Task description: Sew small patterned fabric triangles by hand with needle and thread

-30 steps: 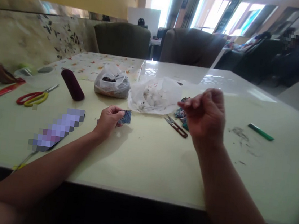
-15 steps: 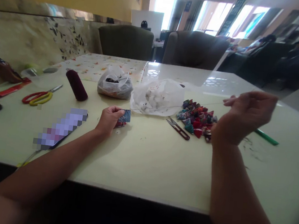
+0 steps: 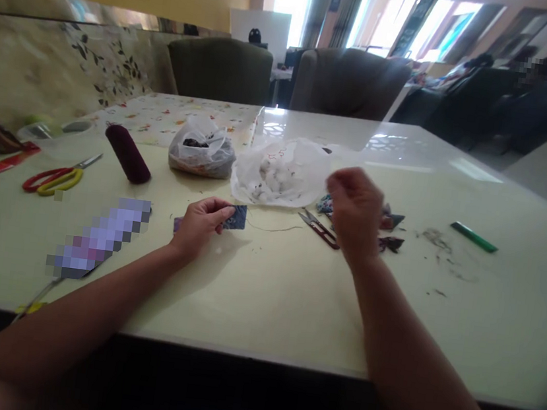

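My left hand (image 3: pixel 201 226) pinches a small blue patterned fabric piece (image 3: pixel 239 217) between thumb and fingers, just above the table. A bit of purple cloth (image 3: pixel 177 224) shows behind that hand. From the fabric a slack dark thread (image 3: pixel 275 230) trails to the right. My right hand (image 3: pixel 357 208) is closed and slightly blurred; whatever its fingertips hold is too small to see. It hovers in front of a pile of small coloured fabric pieces (image 3: pixel 393 221), hiding most of them. Beside it lie thread snips (image 3: pixel 321 229), blades pointing up-left.
A white plastic bag of stuffing (image 3: pixel 281 176) and a tied bag (image 3: pixel 202 156) stand behind. Leftward are a maroon cylinder (image 3: pixel 128 155), red-yellow scissors (image 3: pixel 61 177) and a blurred-out phone (image 3: pixel 102 237). A green stick (image 3: pixel 473 237) and thread scraps (image 3: pixel 442 249) lie right.
My right hand has swung left and inward, from beyond the fabric pile to in front of it. The thread, stretched taut before, now hangs slack. My left hand still holds the fabric.
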The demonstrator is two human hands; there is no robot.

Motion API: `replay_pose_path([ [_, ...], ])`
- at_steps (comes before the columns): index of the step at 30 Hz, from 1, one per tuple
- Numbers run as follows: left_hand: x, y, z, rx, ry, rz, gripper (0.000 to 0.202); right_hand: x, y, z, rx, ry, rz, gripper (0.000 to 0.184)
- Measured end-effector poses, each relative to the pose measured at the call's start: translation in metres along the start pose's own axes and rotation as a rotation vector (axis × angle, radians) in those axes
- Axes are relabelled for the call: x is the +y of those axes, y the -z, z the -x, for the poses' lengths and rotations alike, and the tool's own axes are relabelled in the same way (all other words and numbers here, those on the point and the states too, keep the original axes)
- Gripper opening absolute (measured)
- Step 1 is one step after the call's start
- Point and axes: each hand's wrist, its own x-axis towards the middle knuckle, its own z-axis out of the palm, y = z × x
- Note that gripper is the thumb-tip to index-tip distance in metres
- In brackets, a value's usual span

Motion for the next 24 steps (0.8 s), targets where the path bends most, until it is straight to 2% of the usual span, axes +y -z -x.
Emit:
replay_pose_path([
  [4, -0.002, -0.003, 0.005, -0.065, -0.048, -0.021, 0.021, -0.015, -0.032, 0.029, -0.320, -0.016, -0.035, 0.010],
  [8, 0.000, -0.004, 0.008, -0.108, -0.044, -0.027, 0.018, -0.024, -0.047, 0.048, -0.485, -0.018, -0.008, 0.012],
  [24, 0.004, -0.007, 0.017, -0.133, -0.074, -0.079, 0.015, -0.023, -0.048, 0.052, -0.526, 0.061, 0.117, 0.013],
])
